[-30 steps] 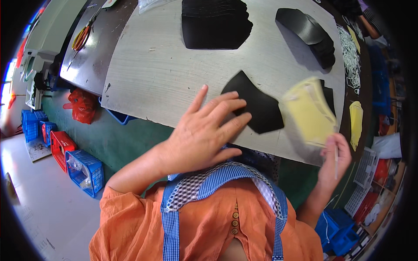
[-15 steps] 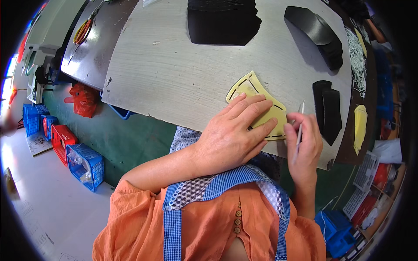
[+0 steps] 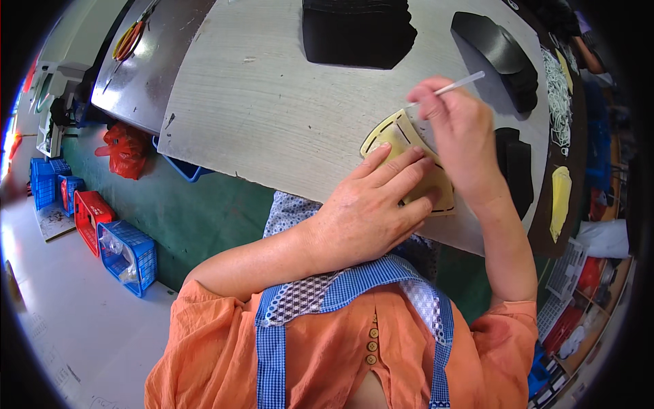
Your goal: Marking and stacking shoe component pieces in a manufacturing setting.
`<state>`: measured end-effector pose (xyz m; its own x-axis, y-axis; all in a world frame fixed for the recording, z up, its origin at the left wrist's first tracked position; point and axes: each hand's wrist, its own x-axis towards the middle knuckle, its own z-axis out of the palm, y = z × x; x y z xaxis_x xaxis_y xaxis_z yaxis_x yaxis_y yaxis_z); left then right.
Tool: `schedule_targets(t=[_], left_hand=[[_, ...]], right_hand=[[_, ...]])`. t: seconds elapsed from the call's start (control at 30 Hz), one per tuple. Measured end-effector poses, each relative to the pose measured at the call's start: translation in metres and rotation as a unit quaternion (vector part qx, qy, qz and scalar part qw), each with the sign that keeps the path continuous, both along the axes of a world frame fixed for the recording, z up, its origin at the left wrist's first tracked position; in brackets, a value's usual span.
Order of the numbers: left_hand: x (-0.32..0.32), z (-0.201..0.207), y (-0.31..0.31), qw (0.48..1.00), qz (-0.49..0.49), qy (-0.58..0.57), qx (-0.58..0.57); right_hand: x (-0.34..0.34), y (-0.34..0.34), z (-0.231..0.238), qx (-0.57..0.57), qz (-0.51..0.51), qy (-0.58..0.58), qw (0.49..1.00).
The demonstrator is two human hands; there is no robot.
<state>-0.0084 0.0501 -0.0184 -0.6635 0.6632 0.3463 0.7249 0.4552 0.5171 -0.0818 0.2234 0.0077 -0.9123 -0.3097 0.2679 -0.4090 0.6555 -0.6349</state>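
Observation:
A yellow pattern template (image 3: 394, 128) with dark slots along its edges lies near the front edge of the table. My left hand (image 3: 371, 201) rests flat on it, fingers spread, covering much of its middle. Above the template's far right side, my right hand (image 3: 464, 140) pinches a slim, pale marking pen (image 3: 467, 81). The pen slants, its lower end close to the template's far corner; I cannot tell whether it touches. Whatever lies under the template is hidden.
On the pale tabletop (image 3: 238, 109) are a stack of black pieces (image 3: 357, 34), curved black pieces (image 3: 501, 51) and smaller ones (image 3: 519, 170). White cords (image 3: 557, 95) and a yellow piece (image 3: 561, 201) lie along the right edge. Orange-handled scissors (image 3: 129, 41) are at far left.
My right hand has moved with the pen from the template's near right side up to its far corner. The left hand still presses on the template.

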Motion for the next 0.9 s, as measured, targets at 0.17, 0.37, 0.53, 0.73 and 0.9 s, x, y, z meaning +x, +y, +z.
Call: schedule_targets(t=[0.17, 0.37, 0.53, 0.73, 0.9], left_hand=[[-0.003, -0.005, 0.0, 1.0, 0.015, 0.015, 0.023], [-0.01, 0.0, 0.001, 0.998, 0.049, -0.026, 0.037], [-0.02, 0.008, 0.0, 0.999, 0.044, 0.015, -0.004], [-0.051, 0.029, 0.005, 0.995, -0.009, -0.048, -0.085], [-0.063, 0.027, -0.01, 0.997, 0.048, -0.004, -0.053]], right_hand=[[0.023, 0.007, 0.0, -0.023, -0.015, -0.052, 0.998], [0.072, 0.046, 0.014, 0.025, -0.109, -0.095, 0.989], [0.098, 0.052, 0.004, 0.007, 0.018, -0.058, 0.998], [0.098, 0.045, -0.003, -0.08, -0.157, -0.005, 0.984], [0.117, 0.057, -0.011, -0.099, -0.222, -0.04, 0.969]])
